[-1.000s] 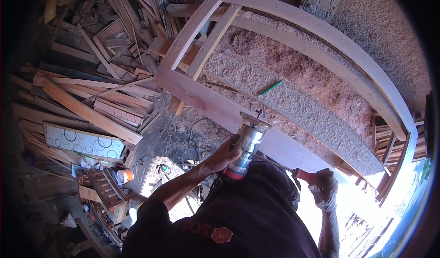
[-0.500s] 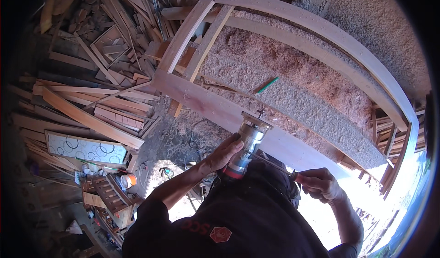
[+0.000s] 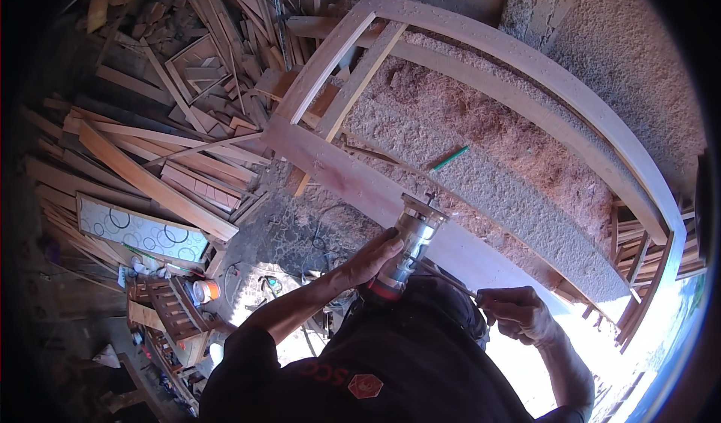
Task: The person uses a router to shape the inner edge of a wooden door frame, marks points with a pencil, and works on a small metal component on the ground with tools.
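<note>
My left hand [image 3: 375, 256] is closed around the silver metal body of a trim router [image 3: 417, 235], tilted with its base plate and small bit [image 3: 430, 198] away from me and its red end near my waist. My right hand [image 3: 518, 314] grips the handle of what looks like a screwdriver [image 3: 453, 282]. Its thin shaft reaches left to the router's side, where the exact contact point is hard to make out. Just beyond the router lies a wide flat board [image 3: 338, 169], part of a curved wooden frame [image 3: 481, 26].
A green pencil-like stick [image 3: 451, 158] lies on the shavings [image 3: 518, 134] inside the frame. Scrap wood [image 3: 161, 175] is piled at the left. An orange and white tub [image 3: 206, 291] stands beside a slatted wooden piece [image 3: 176, 308]. Bright sunlight falls at the lower right.
The view has shifted slightly, so the frame and wood pile sit a little lower and to the right. The router is tilted a little differently. Both hands keep their holds.
</note>
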### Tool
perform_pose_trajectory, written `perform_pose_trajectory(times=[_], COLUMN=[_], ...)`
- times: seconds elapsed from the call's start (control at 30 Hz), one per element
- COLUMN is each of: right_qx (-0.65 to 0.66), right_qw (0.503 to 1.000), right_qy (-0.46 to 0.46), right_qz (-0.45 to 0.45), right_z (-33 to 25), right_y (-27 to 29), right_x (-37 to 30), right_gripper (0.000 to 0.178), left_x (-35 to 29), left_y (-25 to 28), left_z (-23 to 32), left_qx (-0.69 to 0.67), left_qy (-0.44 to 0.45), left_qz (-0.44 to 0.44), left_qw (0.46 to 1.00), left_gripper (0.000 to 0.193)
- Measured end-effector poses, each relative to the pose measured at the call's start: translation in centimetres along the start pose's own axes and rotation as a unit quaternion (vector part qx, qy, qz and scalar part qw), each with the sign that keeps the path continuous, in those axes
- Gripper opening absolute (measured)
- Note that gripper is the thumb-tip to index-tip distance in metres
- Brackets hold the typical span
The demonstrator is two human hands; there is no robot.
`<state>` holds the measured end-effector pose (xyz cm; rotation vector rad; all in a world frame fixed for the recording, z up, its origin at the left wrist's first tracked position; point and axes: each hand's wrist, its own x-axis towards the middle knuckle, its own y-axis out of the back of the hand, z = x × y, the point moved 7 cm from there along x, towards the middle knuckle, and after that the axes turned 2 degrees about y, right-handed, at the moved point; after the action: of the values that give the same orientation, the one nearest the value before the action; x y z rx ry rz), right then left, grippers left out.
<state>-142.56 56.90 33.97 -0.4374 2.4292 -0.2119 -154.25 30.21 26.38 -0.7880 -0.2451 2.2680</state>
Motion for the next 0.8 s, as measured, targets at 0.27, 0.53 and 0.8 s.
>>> perform_pose_trajectory(times=[0.27, 0.53, 0.8], right_qx=[-0.654, 0.055, -0.614], right_qw=[0.636, 0.997, 0.572], right_qy=[0.389, -0.056, 0.525], right_qz=[0.129, 0.018, 0.141], right_z=[-6.4, -0.9, -10.1], right_y=[-4.1, -0.8, -7.0], right_x=[-2.9, 0.7, -3.3], right_gripper=[0.038, 0.033, 0.024], left_x=[0.2, -0.2, 0.0], left_y=[0.0, 0.7, 1.4], left_z=[-0.7, 0.2, 2.5], left_qx=[0.064, 0.116, 0.191], left_qy=[-0.024, -0.041, -0.008], left_qz=[0.016, 0.043, 0.051], left_qw=[0.998, 0.992, 0.980], left_gripper=[0.055, 0.067, 0.060])
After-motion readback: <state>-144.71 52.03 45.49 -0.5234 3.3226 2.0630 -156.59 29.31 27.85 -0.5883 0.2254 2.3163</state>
